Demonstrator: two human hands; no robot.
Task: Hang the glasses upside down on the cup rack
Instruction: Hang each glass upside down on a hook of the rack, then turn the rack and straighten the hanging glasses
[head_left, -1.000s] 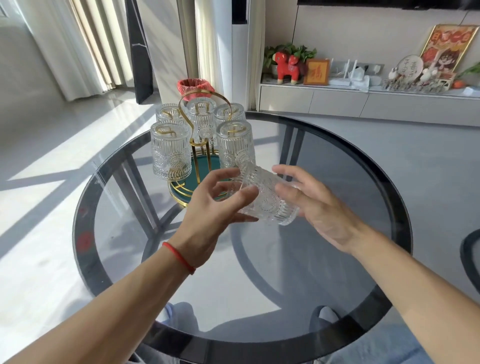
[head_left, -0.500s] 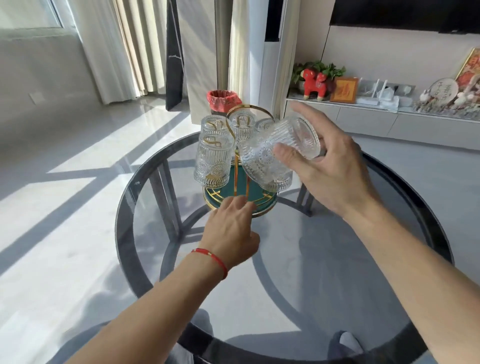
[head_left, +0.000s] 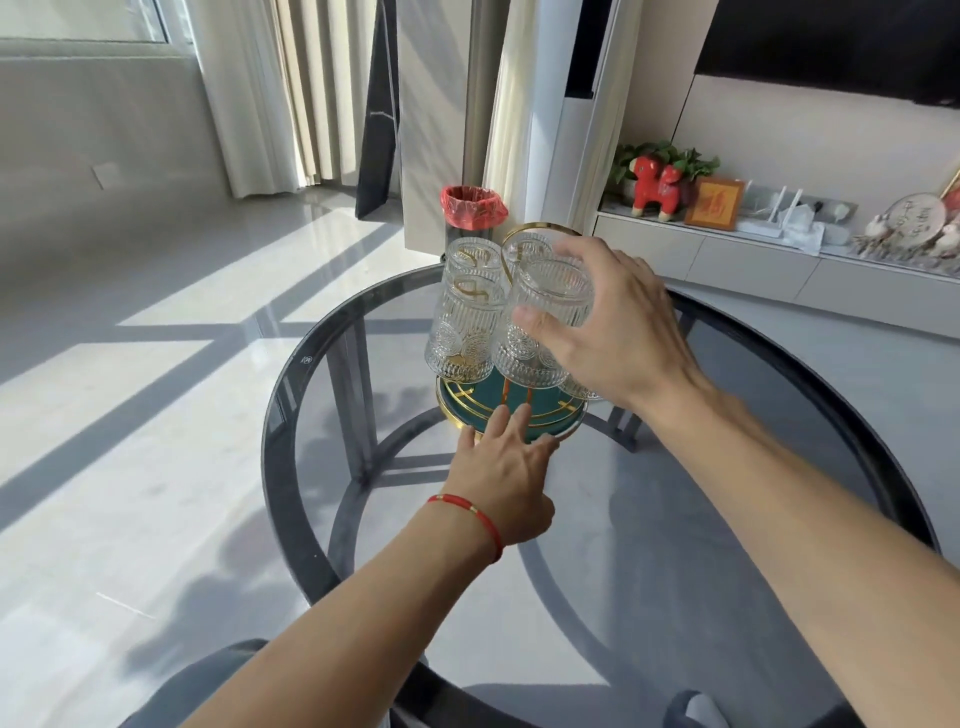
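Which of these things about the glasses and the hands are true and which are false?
1. The right hand holds a glass upside down over the cup rack. True.
2. The left hand holds a glass too. False: it holds none, and its fingers lie flat at the rack's green base.
3. The rack stands on a wooden table. False: it stands on a round dark glass table.
4. Other glasses already hang on the rack. True.
5. The left wrist wears a red string bracelet. True.
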